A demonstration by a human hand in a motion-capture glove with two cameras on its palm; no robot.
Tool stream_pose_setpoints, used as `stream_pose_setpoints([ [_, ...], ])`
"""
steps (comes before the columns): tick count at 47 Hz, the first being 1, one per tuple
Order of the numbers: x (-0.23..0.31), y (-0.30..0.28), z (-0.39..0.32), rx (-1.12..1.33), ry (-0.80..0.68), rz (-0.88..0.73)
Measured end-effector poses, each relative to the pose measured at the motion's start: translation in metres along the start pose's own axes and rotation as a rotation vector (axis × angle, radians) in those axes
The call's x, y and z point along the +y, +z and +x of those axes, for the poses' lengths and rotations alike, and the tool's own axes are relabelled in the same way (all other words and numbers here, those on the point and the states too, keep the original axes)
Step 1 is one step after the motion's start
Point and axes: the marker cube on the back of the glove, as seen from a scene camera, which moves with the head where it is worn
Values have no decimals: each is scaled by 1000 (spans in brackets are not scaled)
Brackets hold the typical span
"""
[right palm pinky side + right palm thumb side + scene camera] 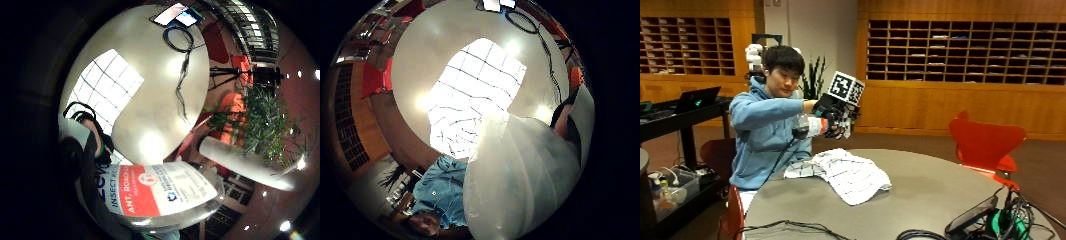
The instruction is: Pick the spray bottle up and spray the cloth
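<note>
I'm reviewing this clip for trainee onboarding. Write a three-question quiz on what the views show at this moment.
1. True or false: the spray bottle stands on the table.
2. Where does the white checked cloth lie? A) folded on the red chair B) crumpled on the table in front of the person C) over the person's shoulder
3. Fill in: the gloved right hand holds the bottle raised above the ____.

Key
1. False: the hand grips it in the air.
2. B
3. cloth; the palm views look down on it past the bottle's body.
</note>
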Motion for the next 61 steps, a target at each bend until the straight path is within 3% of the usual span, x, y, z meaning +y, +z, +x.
stream_pose_setpoints([
  [17,-16,22,-10,-49,-25,-39],
  [24,-14,12,-14,-133,-75,123],
  [31,1,-27,-14,-486,-156,395],
  [43,24,-75,-30,-1190,-235,676],
  [53,20,-82,-111,-1478,-289,805],
  [61,0,-62,-184,-1613,-349,759],
])
